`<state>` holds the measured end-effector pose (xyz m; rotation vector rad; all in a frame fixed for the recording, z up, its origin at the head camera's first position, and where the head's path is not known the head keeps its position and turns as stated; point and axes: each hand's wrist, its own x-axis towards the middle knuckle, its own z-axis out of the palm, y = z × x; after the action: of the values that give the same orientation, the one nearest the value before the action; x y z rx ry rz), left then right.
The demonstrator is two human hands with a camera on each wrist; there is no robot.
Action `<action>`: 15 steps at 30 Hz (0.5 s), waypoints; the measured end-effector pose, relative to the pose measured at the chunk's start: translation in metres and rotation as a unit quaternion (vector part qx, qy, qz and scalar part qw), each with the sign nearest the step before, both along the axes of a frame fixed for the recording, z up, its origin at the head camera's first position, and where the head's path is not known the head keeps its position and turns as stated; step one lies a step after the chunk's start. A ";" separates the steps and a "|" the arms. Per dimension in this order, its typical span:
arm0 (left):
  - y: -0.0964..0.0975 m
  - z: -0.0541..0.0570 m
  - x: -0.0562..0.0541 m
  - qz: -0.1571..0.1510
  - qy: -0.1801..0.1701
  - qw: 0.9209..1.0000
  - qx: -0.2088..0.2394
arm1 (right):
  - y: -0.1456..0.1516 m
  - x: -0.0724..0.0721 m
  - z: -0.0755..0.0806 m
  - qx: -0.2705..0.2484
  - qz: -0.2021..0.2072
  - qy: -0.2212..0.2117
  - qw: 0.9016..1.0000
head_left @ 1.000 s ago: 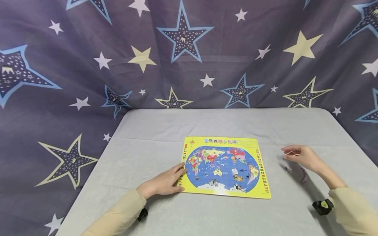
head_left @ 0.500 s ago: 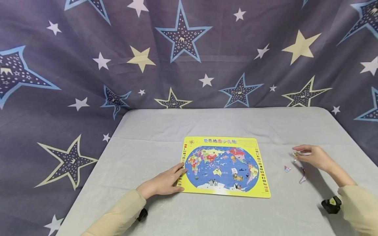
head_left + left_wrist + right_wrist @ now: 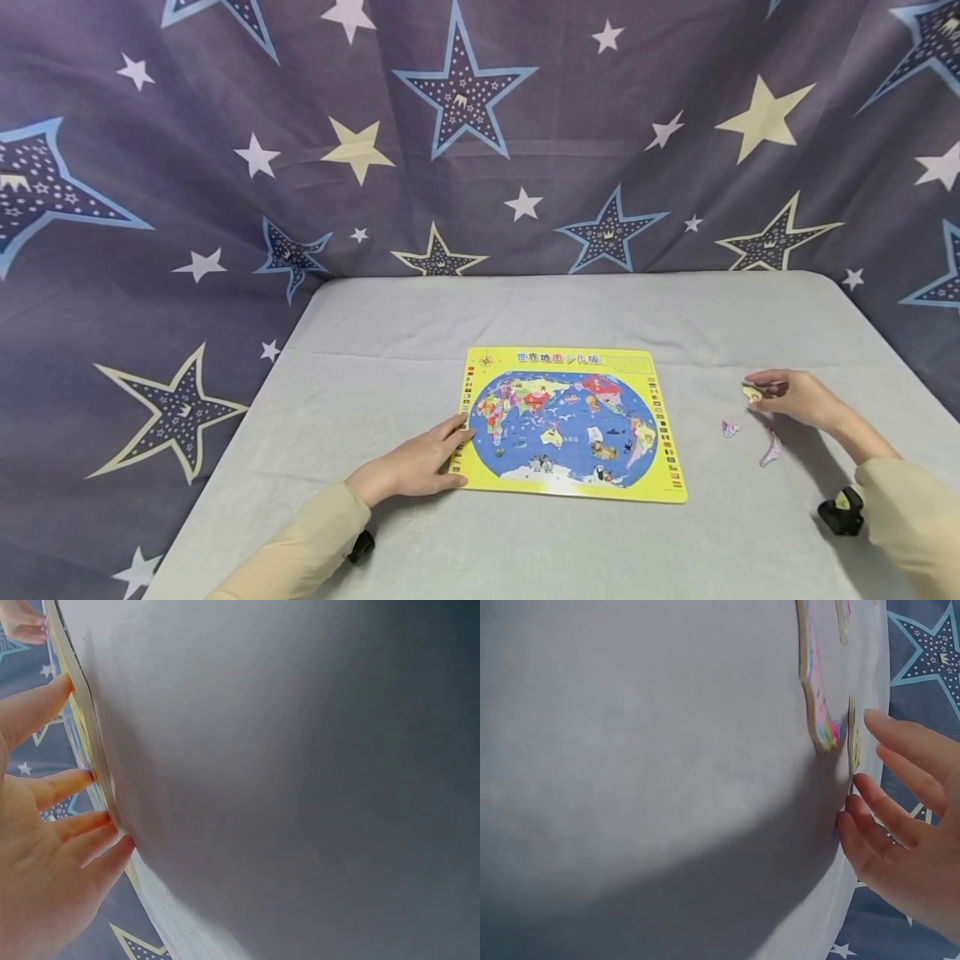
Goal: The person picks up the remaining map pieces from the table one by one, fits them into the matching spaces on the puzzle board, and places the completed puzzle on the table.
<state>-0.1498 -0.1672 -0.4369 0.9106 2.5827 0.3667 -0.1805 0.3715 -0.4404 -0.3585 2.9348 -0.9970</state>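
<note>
A yellow world map puzzle board (image 3: 487, 481) lies flat on the table in the head view. My left hand (image 3: 416, 462) rests at its left edge with fingers spread; the left wrist view shows the fingertips (image 3: 90, 775) along that edge. Right of the board, my right hand (image 3: 802, 400) touches a small yellowish puzzle piece (image 3: 752, 392). In the right wrist view this piece (image 3: 856, 750) appears edge-on at the fairly straight fingers. A long pinkish-purple piece (image 3: 770, 450) and a small purple one (image 3: 730, 429) lie nearby.
A pale grey cloth covers the table (image 3: 360, 333). Behind it and along both sides hangs a dark star-patterned curtain (image 3: 420, 200). Black wrist cameras sit below the left sleeve (image 3: 292, 542) and the right sleeve (image 3: 900, 508).
My right hand has moved to the right, uncovering the small yellowish piece and the purple pieces. My left hand and the board have stayed in place.
</note>
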 end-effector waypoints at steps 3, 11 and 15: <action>0.000 0.000 0.000 0.000 0.000 1.000 0.001 | 0.001 -0.002 -0.002 0.004 -0.002 -0.012 1.000; 0.000 0.000 0.000 -0.002 0.003 1.000 0.002 | 0.004 -0.005 -0.005 0.004 0.010 -0.031 0.999; 0.000 0.000 0.001 -0.003 0.004 1.000 0.003 | 0.006 -0.006 -0.006 -0.001 0.009 -0.040 0.999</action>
<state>-0.1490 -0.1671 -0.4370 0.9236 2.5869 0.3691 -0.1862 0.3773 -0.4465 -0.3374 2.8547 -0.9878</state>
